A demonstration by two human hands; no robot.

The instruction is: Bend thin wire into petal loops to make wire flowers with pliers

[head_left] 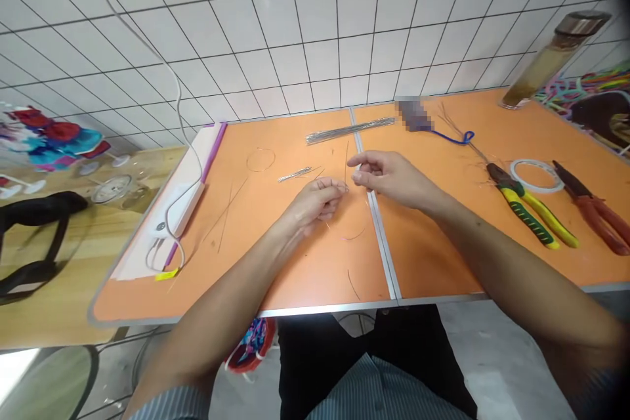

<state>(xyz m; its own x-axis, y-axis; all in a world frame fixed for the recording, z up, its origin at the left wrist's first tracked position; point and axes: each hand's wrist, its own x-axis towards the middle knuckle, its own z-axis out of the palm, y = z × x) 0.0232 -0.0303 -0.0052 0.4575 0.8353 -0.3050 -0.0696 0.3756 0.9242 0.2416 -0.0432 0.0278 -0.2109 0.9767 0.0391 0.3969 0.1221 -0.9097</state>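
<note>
My left hand (322,198) is closed over the middle of the orange table (295,262), its fingertips pinched on a thin wire (347,161) that stands nearly upright. Just right of that wire is my right hand (388,177), with index finger and thumb apart and the other fingers curled; no held thing shows in it. A short bundle of metal wires (294,174) lies beyond my left hand. Farther back rests a longer bundle of silvery wires (349,131). A loop of thin wire (260,159) and several loose wires are scattered to the left.
Yellow-green pliers (534,213), a white ring (516,177) and red-handled pliers (598,210) lie at the right. A glass bottle (539,72) stands behind them. A blue cord (453,138) is at the back. A white power strip (180,213) with a cable sits left.
</note>
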